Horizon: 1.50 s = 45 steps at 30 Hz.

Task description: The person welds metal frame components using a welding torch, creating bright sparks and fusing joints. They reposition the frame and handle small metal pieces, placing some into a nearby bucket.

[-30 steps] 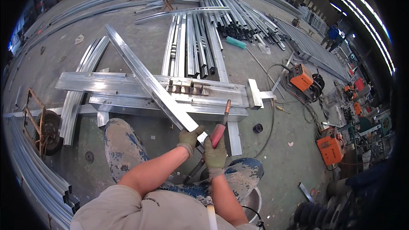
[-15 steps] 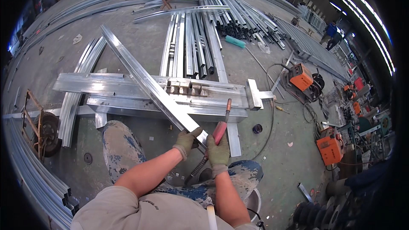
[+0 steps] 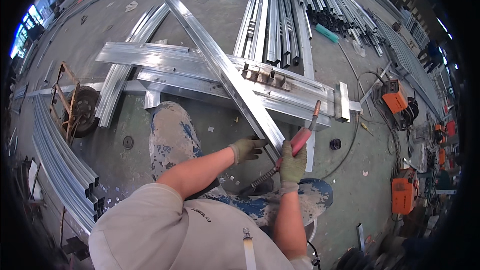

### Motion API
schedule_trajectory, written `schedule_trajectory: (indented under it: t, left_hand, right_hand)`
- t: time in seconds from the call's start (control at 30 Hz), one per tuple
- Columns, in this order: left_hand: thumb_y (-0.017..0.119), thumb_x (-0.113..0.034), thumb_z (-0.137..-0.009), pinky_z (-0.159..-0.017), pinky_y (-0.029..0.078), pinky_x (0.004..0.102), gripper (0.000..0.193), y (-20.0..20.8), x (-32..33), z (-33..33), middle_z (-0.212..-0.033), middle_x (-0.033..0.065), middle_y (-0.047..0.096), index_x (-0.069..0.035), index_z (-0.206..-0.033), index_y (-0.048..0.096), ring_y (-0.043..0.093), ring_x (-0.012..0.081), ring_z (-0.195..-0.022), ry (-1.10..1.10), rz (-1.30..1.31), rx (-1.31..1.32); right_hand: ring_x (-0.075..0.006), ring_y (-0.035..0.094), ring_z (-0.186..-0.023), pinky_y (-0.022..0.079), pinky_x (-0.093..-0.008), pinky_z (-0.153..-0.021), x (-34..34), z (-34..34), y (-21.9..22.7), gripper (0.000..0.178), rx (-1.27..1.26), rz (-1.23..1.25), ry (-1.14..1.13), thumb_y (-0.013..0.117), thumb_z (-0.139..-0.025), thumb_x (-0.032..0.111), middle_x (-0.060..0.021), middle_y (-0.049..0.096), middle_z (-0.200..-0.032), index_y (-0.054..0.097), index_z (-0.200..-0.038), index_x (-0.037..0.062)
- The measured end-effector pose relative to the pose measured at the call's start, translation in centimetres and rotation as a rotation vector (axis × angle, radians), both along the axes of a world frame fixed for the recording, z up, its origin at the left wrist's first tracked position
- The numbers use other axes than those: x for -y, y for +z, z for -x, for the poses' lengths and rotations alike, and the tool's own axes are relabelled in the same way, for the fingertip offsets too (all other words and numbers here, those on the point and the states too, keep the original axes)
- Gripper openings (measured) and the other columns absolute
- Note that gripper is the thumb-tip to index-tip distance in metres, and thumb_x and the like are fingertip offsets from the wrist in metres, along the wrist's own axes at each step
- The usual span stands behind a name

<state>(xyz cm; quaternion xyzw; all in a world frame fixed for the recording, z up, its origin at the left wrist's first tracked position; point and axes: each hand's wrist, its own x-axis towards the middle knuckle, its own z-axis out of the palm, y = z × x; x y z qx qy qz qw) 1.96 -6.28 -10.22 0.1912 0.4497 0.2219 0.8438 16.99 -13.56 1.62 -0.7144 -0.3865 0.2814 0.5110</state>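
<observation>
A long silvery metal channel (image 3: 224,72) lies slantwise across a stack of wide galvanized profiles (image 3: 150,56), its near end between my hands. My right hand (image 3: 293,165), in a green work glove, is closed around a welding torch (image 3: 301,140) with a red handle and copper nozzle pointing up and away. That hand also rests against the channel's near end. Just left of the channel, my gloved left hand (image 3: 247,151) is open, fingers stretched toward it; whether the fingertips touch it I cannot tell. Short tube pieces (image 3: 265,76) stand on the stack beyond.
Bundles of profiles lie at the left (image 3: 62,155) and far middle (image 3: 272,25). A wheeled rusty frame (image 3: 70,100) stands left. Two orange machines (image 3: 395,96) with cables are on the right. A small dark round can (image 3: 335,144) sits on the floor.
My left hand has let go of the channel's near end and moved left, its fingers opening. The right hand keeps the torch. My view has turned left, shifting the scene rightward.
</observation>
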Motion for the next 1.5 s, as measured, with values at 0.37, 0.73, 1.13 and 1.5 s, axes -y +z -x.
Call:
schedule_trajectory:
  t: [0.37,0.73,1.13,1.5]
  left_hand:
    - [0.047,-0.012,-0.109,-0.111,0.052,0.0495,0.037,-5.1,-1.3,-4.5,-0.138,0.0193,0.064,0.001,-0.143,0.053,0.064,0.0342,-0.126,0.277,0.136,0.392]
    - [0.046,-0.010,-0.106,-0.112,0.050,0.0543,0.038,-4.2,-0.1,-4.7,-0.135,0.0236,0.062,0.008,-0.140,0.051,0.062,0.0384,-0.125,0.424,0.248,0.286]
    - [0.076,-0.012,-0.086,-0.090,0.054,0.0409,0.025,-1.9,2.7,0.3,-0.113,0.0212,0.072,-0.002,-0.109,0.078,0.068,0.0286,-0.098,0.045,-0.475,-0.510]
    - [0.084,-0.015,-0.077,-0.083,0.056,0.0416,0.028,-4.5,1.1,-3.3,-0.102,0.0216,0.074,0.006,-0.092,0.073,0.071,0.0328,-0.090,0.382,-0.107,-0.376]
  right_hand:
    - [-0.0306,0.076,-0.080,0.059,-0.0438,-0.075,0.5,-0.3,-1.8,0.055,0.165,0.017,0.018,0.074,-0.096,0.029,-0.0157,0.074,-0.088,0.058,-0.142,0.0029]
    - [-0.0150,0.067,-0.056,0.054,-0.0350,-0.051,-0.6,-0.8,0.4,0.056,0.036,0.067,0.025,0.074,-0.096,0.026,-0.0090,0.071,-0.078,0.057,-0.146,0.0077]
    - [-0.0148,0.066,-0.061,0.053,-0.0350,-0.056,0.5,0.4,-1.2,0.046,-0.090,0.186,0.082,0.073,-0.097,0.028,-0.0076,0.070,-0.083,0.062,-0.136,0.0057]
    - [-0.0156,0.066,-0.073,0.055,-0.0342,-0.068,-0.8,-1.2,-0.3,0.041,-0.080,0.227,0.125,0.076,-0.096,0.029,-0.0070,0.071,-0.086,0.067,-0.126,0.0025]
